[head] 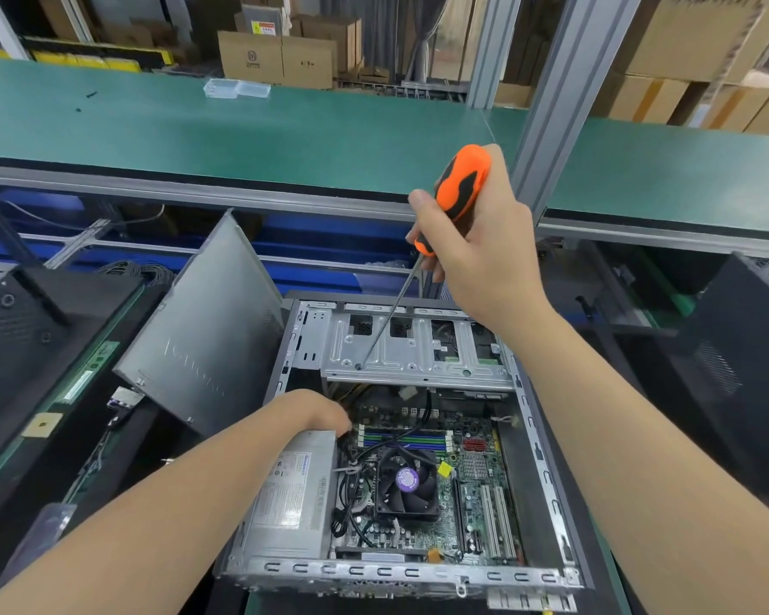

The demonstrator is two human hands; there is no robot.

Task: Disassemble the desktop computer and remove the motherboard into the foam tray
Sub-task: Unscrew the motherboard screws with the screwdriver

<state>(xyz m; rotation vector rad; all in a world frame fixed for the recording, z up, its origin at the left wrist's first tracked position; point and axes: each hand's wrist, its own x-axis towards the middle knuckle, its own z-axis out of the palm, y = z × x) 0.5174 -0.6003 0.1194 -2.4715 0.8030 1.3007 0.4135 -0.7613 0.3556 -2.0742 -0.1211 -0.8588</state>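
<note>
An open desktop case [551,503] lies on its side in front of me. Inside it I see the green motherboard [476,477] with a black CPU fan [407,483] and a grey power supply [289,499]. My right hand [485,250] grips an orange and black screwdriver [458,193]. Its long shaft slants down and its tip sits on a screw in the silver drive cage [418,352]. My left hand [320,412] reaches into the case between the power supply and the drive cage. Its fingers are hidden, so I cannot tell what they hold.
The removed grey side panel [205,339] leans against the case's left side. A dark computer case [738,348] stands at right, and dark equipment [32,339] lies at left. A green shelf [240,126] with a clear plastic box [237,88] runs behind.
</note>
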